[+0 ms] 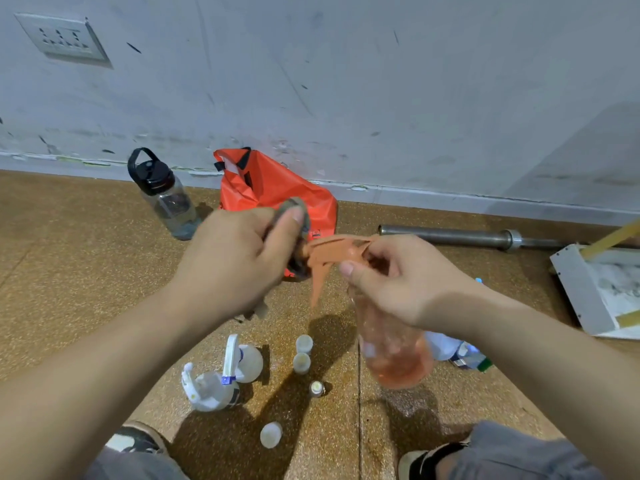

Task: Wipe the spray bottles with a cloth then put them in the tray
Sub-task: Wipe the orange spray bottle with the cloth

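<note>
Above the speckled brown floor (86, 271), an orange spray bottle (394, 355) is held in the air, body hanging down and its orange trigger head (332, 251) pointing left. The right hand (398, 282) grips the bottle round the neck, thumb curled across the front. The left hand (235, 261) is closed round a grey cloth (298, 209), which is bunched against the nozzle end of the trigger head; this hand is blurred.

Below, on the floor, two white spray bottles (211, 389) stand touching each other. Just to their right are several small pale bottles (304, 344), with one more (270, 434) nearer the person's shoes (135, 441). Another bottle (467, 355) is partly hidden behind the right forearm.

Well to the right, a white tray (575, 292) lies on the floor. A steel bar (450, 235) lies beyond it along the wall. A red bag (277, 188) sits behind the hands, and left of it stands a clear water bottle (166, 199) with a black lid. A wall socket (62, 38) is at upper left.
</note>
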Tool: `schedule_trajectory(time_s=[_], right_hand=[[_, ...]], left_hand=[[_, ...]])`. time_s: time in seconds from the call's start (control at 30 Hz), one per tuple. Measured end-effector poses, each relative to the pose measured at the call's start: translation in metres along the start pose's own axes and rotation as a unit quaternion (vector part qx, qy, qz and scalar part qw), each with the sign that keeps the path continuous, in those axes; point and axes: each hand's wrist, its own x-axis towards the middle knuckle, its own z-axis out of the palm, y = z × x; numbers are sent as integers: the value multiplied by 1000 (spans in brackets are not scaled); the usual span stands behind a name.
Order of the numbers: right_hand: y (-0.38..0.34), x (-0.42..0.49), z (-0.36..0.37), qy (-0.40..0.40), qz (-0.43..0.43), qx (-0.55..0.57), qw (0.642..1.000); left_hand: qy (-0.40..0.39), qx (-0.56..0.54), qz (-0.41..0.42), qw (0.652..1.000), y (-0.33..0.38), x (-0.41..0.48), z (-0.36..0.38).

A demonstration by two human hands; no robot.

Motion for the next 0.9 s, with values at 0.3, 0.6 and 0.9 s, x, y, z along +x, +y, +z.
schedule_trajectory(time_s=[0.3,0.6,0.9], right_hand=[[-8,-3,8,44,50,176,982],[-13,2,-2,-35,42,327,943],[-3,13,0,53,-4,184,982]], left_hand=[[-131,-389,-158,898,33,-24,20],[-100,-296,-76,947,21,-14,14],[-25,-307,-188,932,21,-8,10]])
